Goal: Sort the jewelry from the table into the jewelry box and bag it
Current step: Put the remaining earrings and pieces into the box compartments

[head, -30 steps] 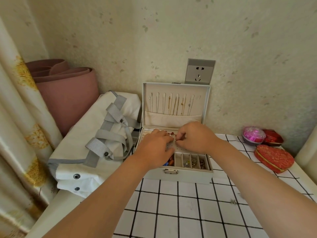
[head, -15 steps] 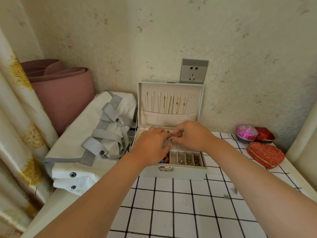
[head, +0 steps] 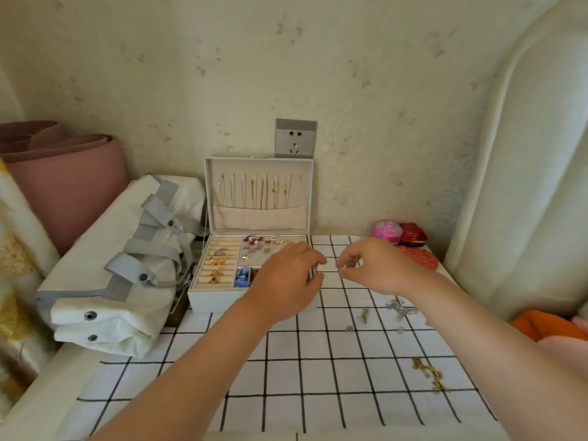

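The white jewelry box stands open at the back of the checked table, with chains hanging in its lid and rings and earrings in its tray. My left hand hovers over the box's front right corner with its fingers curled; what lies under them is hidden. My right hand is just right of the box above the table, thumb and forefinger close together, and I see nothing between them. Loose silver pieces and a gold piece lie on the table to the right. The white bag with grey straps lies left of the box.
A red heart box, a pink round box and a dark red box sit at the back right. There is a pink rolled mat at the far left, a padded white cushion at the right, and a wall socket behind the box.
Both hands have left the earring panel of the tray. My right hand has moved right, off the box. The view has swung right and down, showing loose jewelry on the table.
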Motion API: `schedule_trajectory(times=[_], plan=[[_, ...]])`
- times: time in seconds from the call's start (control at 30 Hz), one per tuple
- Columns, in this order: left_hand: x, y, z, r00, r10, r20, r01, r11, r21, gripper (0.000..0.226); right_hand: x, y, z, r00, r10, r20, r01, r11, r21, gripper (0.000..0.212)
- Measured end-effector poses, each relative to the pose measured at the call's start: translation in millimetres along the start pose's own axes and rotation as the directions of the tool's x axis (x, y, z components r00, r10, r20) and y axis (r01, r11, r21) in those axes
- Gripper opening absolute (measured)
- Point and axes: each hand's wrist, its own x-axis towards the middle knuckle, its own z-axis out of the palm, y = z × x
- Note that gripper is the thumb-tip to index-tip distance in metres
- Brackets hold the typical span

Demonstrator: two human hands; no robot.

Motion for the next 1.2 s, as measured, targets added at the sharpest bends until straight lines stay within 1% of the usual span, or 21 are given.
schedule_trajectory(times=[0.1,0.17,0.3,0.4,0.5,0.6,0.73,0.8,0.87,0.9,1.0,1.07,1.13,1.2], plan=[[-5,22,13,0.997,0.042,0.062,-0.041,0.999,-0.015,0.025,-26,26,0,0.996,0.085,0.009,-0.085,0.996,0.028,0.013],[-11,32,22,0.988,0.061,0.143,-0.059,0.998,-0.022,0.025,-37,39,4,0.991,0.119,0.065,-0.12,0.993,0.009,0.015],[-21,38,39,0.949,0.049,0.313,-0.057,0.998,0.015,0.031,-47,52,15,0.98,0.134,0.149,-0.13,0.991,-0.038,0.021],[-27,35,50,0.923,0.048,0.382,-0.068,0.997,0.041,0.035,-50,55,24,0.977,0.104,0.187,-0.091,0.993,-0.077,0.026],[-27,35,57,0.909,0.052,0.413,-0.082,0.995,0.054,0.034,-50,53,28,0.979,0.071,0.189,-0.05,0.992,-0.114,0.024],[-24,34,61,0.91,0.044,0.412,-0.071,0.996,0.05,0.029,-47,50,28,0.979,0.037,0.2,-0.005,0.987,-0.159,0.02],[-18,36,65,0.92,0.01,0.393,-0.021,0.999,0.025,0.026,-44,51,29,0.978,0.042,0.203,-0.015,0.991,-0.134,0.01],[-13,41,63,0.934,-0.039,0.356,0.048,0.999,-0.017,0.02,-42,51,26,0.98,0.048,0.195,-0.034,0.996,-0.076,0.008],[-7,46,61,0.95,-0.079,0.303,0.103,0.993,-0.064,0.014,-41,52,18,0.987,0.072,0.145,-0.079,0.996,0.046,0.005],[-4,48,60,0.958,-0.085,0.273,0.113,0.99,-0.088,0.014,-40,53,12,0.989,0.096,0.114,-0.109,0.986,0.123,0.004],[10,56,57,0.974,-0.096,0.204,0.139,0.968,-0.209,0.024,-42,57,-6,0.981,0.185,0.059,-0.194,0.931,0.308,0.005],[20,64,54,0.98,-0.103,0.171,0.152,0.94,-0.306,0.03,-46,59,-18,0.977,0.208,0.04,-0.206,0.891,0.404,0.006],[26,73,53,0.985,-0.081,0.154,0.134,0.917,-0.375,0.034,-51,60,-27,0.975,0.219,0.037,-0.207,0.836,0.508,0.008],[29,81,54,0.986,-0.063,0.153,0.126,0.884,-0.45,0.037,-56,62,-34,0.97,0.24,0.039,-0.219,0.796,0.564,0.013]])
